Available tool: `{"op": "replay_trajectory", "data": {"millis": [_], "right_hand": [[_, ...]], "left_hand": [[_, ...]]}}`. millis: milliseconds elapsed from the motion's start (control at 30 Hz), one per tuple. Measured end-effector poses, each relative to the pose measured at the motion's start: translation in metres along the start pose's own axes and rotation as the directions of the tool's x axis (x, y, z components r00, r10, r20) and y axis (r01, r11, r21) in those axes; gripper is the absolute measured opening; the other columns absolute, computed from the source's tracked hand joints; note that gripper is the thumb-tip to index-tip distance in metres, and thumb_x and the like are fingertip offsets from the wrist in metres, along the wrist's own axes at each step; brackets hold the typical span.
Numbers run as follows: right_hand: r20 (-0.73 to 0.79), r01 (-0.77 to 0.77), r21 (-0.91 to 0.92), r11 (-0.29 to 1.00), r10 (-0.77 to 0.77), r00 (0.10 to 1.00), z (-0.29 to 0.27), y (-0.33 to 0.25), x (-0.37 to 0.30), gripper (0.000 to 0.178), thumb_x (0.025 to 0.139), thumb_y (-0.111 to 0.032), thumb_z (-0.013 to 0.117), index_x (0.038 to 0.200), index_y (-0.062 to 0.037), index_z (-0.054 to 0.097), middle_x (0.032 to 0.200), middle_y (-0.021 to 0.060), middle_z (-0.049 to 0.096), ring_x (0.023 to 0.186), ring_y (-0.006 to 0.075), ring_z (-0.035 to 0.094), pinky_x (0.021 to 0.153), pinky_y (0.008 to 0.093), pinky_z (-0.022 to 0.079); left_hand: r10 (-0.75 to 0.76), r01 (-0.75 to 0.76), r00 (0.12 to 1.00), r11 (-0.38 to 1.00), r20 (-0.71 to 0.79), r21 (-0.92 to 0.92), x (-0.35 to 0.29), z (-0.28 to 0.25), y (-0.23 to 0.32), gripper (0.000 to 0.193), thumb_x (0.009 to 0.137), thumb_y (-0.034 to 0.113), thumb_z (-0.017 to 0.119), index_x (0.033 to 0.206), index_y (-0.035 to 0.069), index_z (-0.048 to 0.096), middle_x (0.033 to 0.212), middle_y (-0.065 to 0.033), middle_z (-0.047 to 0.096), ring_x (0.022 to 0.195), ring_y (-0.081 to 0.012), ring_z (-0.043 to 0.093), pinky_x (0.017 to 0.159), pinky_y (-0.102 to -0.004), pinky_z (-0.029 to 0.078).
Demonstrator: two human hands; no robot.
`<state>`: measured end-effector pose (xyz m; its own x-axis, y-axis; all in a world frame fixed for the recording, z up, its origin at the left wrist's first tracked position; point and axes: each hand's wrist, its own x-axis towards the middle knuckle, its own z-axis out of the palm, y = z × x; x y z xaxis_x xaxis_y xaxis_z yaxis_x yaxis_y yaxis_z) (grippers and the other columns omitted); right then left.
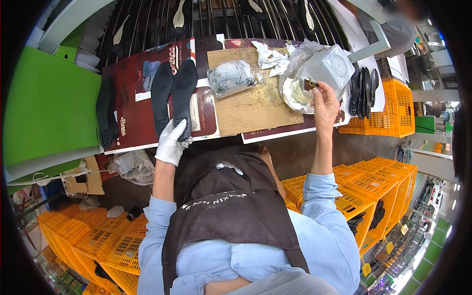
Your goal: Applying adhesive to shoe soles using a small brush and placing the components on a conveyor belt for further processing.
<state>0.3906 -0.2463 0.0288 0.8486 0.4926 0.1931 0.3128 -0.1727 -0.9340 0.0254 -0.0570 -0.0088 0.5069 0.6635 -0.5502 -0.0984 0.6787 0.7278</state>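
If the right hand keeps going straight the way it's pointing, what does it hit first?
Most likely the clear plastic tub. The right hand holds a small brush aimed up at its open mouth, though depth there is hard to judge.

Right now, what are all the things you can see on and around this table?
Shoe soles: two, black, side by side on the dark red board, left hand on the right one.
Sole: one, black, at the board's left edge.
Soles: several, black, standing on edge at the far right.
Cardboard sheet: one, brown, table middle.
Plastic bag: one, clear, bundled on the cardboard.
Crumpled paper: one, white, behind the cardboard.
Plastic tub: one, clear, tilted, with pale paste.
Brush: one, small, in the right hand, at the tub.
Crates: many, orange, below and right.
Panel: one, green, left.
Left hand: white glove.
Right hand: bare.
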Motion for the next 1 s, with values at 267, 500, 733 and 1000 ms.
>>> {"op": "replay_trajectory", "data": {"millis": [267,500,733,1000], "right_hand": [[0.055,-0.205,0.452,0.868,0.202,0.978,0.006,0.001,0.003,0.028,0.092,-0.004,0.062,0.119,0.0023,0.059,0.088,0.0020,0.064,0.058,0.0049,0.051,0.051,0.0175,0.039],[0.220,-0.325,0.662,0.676,0.239,0.946,0.021,-0.020,0.010,0.027,0.091,-0.004,0.064,0.117,0.0024,0.060,0.089,0.0036,0.064,0.063,0.0075,0.053,0.054,0.0186,0.043],[0.328,-0.023,0.258,0.966,-0.065,0.943,0.071,-0.062,0.001,0.022,0.087,-0.002,0.068,0.108,0.0001,0.065,0.087,0.0018,0.064,0.062,0.0050,0.052,0.055,0.0191,0.042],[0.459,0.738,-0.115,0.665,-0.623,0.633,0.112,-0.086,-0.010,0.024,0.080,-0.001,0.069,0.103,-0.0046,0.063,0.097,0.0117,0.066,0.085,0.0312,0.067,0.070,0.0370,0.055]], "left_hand": [[0.199,-0.205,0.971,0.978,0.132,0.028,-0.017,0.019,0.008,0.027,0.097,0.016,0.055,0.120,0.002,0.051,0.101,-0.0122,0.067,0.065,-0.0124,0.060,0.055,-0.0259,0.050],[0.040,-0.019,0.927,0.998,0.373,-0.060,-0.038,0.074,-0.006,0.037,0.095,0.022,0.061,0.123,0.002,0.047,0.106,-0.0124,0.064,0.072,-0.0179,0.065,0.064,-0.0301,0.054],[-0.032,0.081,0.873,0.993,0.486,-0.081,-0.038,0.094,-0.031,0.046,0.094,0.017,0.061,0.133,0.003,0.042,0.119,-0.0132,0.061,0.086,-0.0181,0.066,0.073,-0.0294,0.057],[-0.005,0.066,0.838,0.994,0.546,-0.092,-0.042,0.093,-0.028,0.058,0.088,0.012,0.068,0.136,0.001,0.038,0.124,-0.0134,0.057,0.093,-0.0193,0.066,0.079,-0.0301,0.056]]}}
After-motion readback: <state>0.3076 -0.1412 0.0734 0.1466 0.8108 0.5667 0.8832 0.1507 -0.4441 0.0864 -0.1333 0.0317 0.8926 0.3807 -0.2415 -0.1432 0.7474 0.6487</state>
